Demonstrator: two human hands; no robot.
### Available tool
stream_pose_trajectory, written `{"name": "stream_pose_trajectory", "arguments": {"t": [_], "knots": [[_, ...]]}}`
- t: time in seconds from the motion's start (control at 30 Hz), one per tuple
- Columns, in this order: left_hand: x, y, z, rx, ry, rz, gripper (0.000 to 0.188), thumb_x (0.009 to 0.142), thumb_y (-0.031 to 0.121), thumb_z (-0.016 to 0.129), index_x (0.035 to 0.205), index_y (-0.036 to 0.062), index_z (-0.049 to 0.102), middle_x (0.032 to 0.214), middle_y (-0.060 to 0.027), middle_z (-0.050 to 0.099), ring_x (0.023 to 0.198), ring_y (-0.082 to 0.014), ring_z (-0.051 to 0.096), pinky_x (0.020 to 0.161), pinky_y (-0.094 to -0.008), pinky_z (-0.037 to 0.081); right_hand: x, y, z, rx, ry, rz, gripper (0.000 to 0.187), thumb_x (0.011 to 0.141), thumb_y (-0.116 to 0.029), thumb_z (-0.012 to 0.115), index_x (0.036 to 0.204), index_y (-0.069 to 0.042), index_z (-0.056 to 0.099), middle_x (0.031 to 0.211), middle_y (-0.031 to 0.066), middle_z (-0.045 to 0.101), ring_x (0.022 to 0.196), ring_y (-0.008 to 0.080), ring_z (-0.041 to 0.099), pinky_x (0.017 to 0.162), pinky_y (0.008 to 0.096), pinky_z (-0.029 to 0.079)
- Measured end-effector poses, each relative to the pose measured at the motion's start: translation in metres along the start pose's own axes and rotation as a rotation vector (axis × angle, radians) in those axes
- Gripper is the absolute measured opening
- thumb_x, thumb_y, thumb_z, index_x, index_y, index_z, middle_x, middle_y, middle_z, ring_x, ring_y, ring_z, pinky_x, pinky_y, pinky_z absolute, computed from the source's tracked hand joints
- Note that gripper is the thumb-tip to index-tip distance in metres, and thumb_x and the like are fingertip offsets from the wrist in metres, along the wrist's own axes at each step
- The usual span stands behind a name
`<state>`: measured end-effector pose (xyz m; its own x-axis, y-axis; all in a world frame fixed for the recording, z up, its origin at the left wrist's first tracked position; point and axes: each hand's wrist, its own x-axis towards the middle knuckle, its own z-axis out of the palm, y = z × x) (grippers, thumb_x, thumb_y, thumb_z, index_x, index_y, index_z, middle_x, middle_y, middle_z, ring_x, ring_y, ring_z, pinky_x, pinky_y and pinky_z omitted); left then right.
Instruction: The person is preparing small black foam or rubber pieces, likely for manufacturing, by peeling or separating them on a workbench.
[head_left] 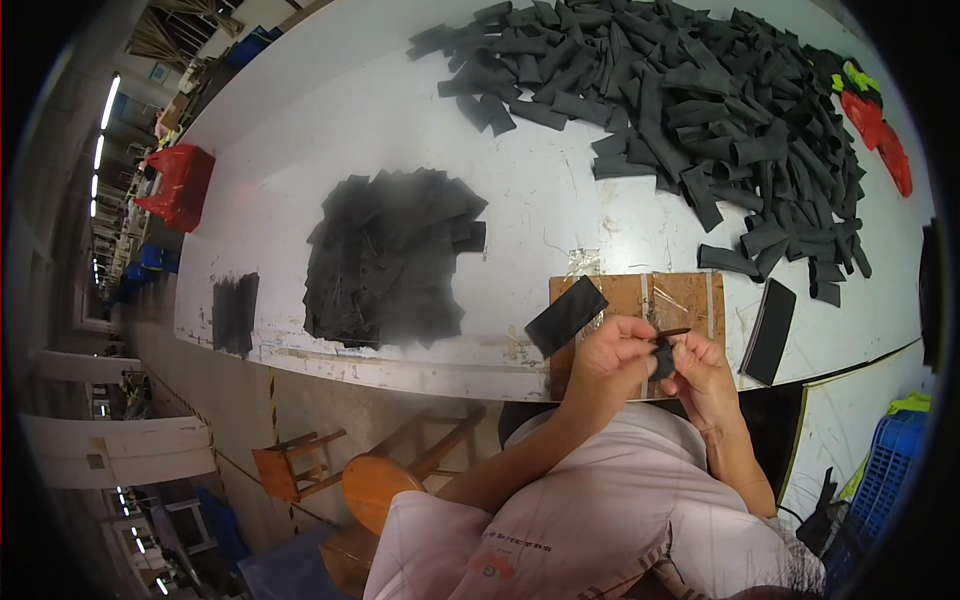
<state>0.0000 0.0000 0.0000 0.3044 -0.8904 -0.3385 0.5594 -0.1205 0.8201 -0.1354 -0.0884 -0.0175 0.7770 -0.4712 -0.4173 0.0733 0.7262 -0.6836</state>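
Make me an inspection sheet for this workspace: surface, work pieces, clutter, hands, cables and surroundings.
Surface: white table, marked and worn along its front edge; brown board on it.
Work pieces: small dark piece in hand; large heap of dark tube-like pieces toward the far right; pile of flat dark pieces at left.
Clutter: red basket at the left end; red bag at far right.
Hands: left hand and right hand both grip the small dark piece.
Cables: thin dark line near the blue crate; cannot tell if it is a cable.
Surroundings: round-topped wooden stool below the table.
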Motion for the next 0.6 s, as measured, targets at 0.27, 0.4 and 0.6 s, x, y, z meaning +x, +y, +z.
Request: {"name": "stream_pose_trajectory", "arguments": {"t": [0.27, 0.4, 0.6], "knots": [[-0.012, 0.023, 0.006, -0.003, -0.382, 0.006, 0.043, 0.073, -0.009, 0.044, 0.115, 0.0005, 0.042, 0.076, -0.0046, 0.052, 0.049, -0.0021, 0.038, 0.043, -0.0147, 0.028, -0.008, -0.018, 0.027, -0.138, -0.041, -0.341, 0.006, 0.079, -0.006, 0.055, 0.079, -0.001, 0.053, 0.088, 0.0044, 0.052, 0.068, 0.0067, 0.045, 0.060, 0.0197, 0.038], [-0.021, 0.023, 0.019, 0.613, 0.001, 0.495, 0.031, 0.072, -0.012, 0.044, 0.100, -0.0012, 0.053, 0.082, -0.0071, 0.055, 0.058, -0.0047, 0.046, 0.049, -0.0170, 0.036, -0.015, -0.038, 0.043, -0.786, -0.005, -0.690, 0.002, 0.075, 0.002, 0.051, 0.077, 0.000, 0.052, 0.086, 0.0086, 0.053, 0.070, 0.0136, 0.050, 0.061, 0.0243, 0.041], [-0.017, 0.044, 0.027, 0.536, 0.118, 0.709, 0.023, 0.076, -0.011, 0.045, 0.096, -0.0022, 0.050, 0.089, -0.0119, 0.056, 0.067, -0.0094, 0.052, 0.051, -0.0181, 0.040, -0.017, -0.062, 0.064, -0.981, 0.095, -0.784, 0.003, 0.077, -0.004, 0.054, 0.076, -0.001, 0.052, 0.074, 0.0071, 0.049, 0.067, 0.0160, 0.049, 0.059, 0.0243, 0.040]]}}
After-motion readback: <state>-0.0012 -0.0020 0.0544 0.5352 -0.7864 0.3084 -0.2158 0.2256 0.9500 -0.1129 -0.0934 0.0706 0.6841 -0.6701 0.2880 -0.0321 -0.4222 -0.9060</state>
